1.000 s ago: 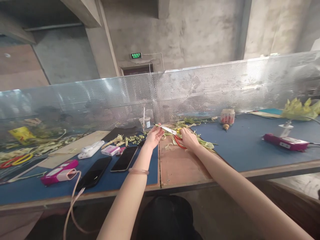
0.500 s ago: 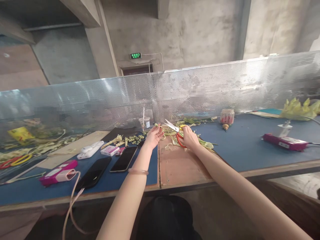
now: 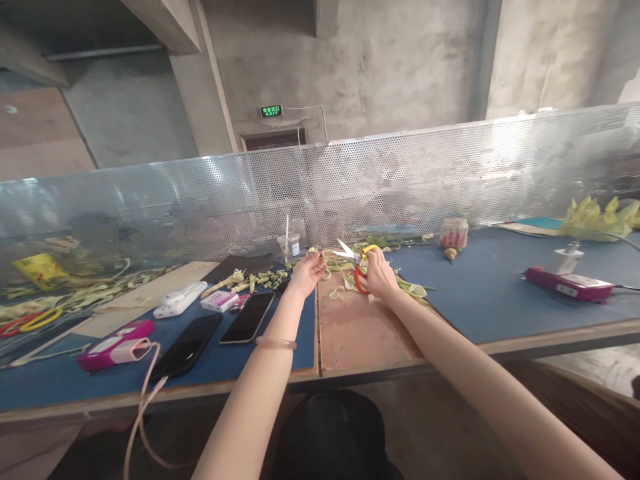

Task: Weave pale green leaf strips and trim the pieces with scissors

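Note:
My left hand (image 3: 309, 272), fingers curled, holds a small pale green plant piece (image 3: 313, 251) at its fingertips. Just to the right, my right hand (image 3: 379, 273) grips scissors (image 3: 358, 258) with red and yellow handles. The scissor blades are parted and point up and left, toward my left hand without touching it. Beneath and behind the hands lie green leaves and thin stems (image 3: 410, 288) on a bare wooden board (image 3: 363, 337). Left of my left hand is a pile of small green pieces (image 3: 270, 279), beside pale root-like stalks (image 3: 226, 283).
Two dark phones (image 3: 247, 319), a white power bank (image 3: 179, 300) and a magenta device (image 3: 116, 345) with a cable lie at left. A plastic cup (image 3: 290, 247) stands behind. At right are a jar (image 3: 454, 233) and another magenta device (image 3: 570, 285). A perforated metal screen (image 3: 425, 173) runs behind.
The scissor blades have opened wider, and the yellow handle has spread away from the red one. My left hand has barely moved.

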Tool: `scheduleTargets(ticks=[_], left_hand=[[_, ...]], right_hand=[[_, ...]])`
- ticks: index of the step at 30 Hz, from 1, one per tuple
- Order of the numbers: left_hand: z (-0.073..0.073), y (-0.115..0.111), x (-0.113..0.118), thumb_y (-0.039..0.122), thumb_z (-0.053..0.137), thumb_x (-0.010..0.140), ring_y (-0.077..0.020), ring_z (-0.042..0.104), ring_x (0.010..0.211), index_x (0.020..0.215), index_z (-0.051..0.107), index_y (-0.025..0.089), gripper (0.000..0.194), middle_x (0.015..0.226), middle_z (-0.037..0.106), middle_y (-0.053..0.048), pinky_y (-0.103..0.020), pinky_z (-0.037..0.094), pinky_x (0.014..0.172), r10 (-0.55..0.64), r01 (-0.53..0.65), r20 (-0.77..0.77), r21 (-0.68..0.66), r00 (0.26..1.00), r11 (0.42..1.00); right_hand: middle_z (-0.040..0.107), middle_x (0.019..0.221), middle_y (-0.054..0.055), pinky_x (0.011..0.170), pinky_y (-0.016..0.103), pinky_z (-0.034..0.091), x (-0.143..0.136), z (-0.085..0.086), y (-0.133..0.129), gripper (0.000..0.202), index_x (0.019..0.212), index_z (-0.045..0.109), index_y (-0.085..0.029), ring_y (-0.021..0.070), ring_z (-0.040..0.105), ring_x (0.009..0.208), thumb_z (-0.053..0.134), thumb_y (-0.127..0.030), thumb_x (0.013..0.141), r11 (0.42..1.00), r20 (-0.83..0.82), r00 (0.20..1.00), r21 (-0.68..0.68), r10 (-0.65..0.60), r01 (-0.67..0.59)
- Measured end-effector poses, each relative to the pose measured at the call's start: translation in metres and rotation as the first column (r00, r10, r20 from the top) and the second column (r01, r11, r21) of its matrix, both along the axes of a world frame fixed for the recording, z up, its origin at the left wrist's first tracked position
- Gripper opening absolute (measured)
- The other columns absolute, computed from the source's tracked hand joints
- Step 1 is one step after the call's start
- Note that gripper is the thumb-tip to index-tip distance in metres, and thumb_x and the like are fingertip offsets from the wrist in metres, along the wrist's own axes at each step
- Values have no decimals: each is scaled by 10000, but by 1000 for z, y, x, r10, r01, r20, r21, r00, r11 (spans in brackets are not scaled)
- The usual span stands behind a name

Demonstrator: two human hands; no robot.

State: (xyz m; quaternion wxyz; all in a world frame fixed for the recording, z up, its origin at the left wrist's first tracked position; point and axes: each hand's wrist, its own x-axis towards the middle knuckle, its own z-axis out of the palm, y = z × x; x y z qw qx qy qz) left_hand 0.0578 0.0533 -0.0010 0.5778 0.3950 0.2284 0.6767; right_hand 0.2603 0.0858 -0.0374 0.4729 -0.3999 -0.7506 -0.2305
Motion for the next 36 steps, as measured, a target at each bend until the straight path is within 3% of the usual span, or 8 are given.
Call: scheduleTargets(ticks=[4,11,22,36], left_hand=[[0,0,0,215,687,649,-79,580,635,750,613,139,146,669,619,-6,-235,474,684,-17,17,-5,9,1000,1000],[1,-1,1,229,713,615,-69,558,592,710,599,144,171,679,617,-1,-231,467,653,-1,1,14,-14,1000,1000],[1,2,0,253,719,607,-69,537,543,713,598,145,194,611,588,10,-221,459,597,32,-31,31,-12,999,999],[-1,5,-2,243,714,614,-64,530,534,716,595,145,184,615,583,17,-231,467,610,21,-21,30,-3,999,1000]], right_hand=[[464,946,135,770,360,383,0,0,2,387,992,458,-109,255,426,896,477,-415,757,1000,29,1000,17,-10,9],[469,980,135,675,321,408,1,0,0,376,1003,459,-125,253,429,920,459,-425,775,999,17,1000,-41,-17,18],[478,917,99,641,286,399,-3,4,-13,358,905,475,-163,224,442,907,421,-495,782,993,249,967,-87,-50,74],[477,918,103,596,265,380,-3,4,-14,356,898,468,-167,220,464,899,426,-500,778,989,233,971,-129,-45,77]])
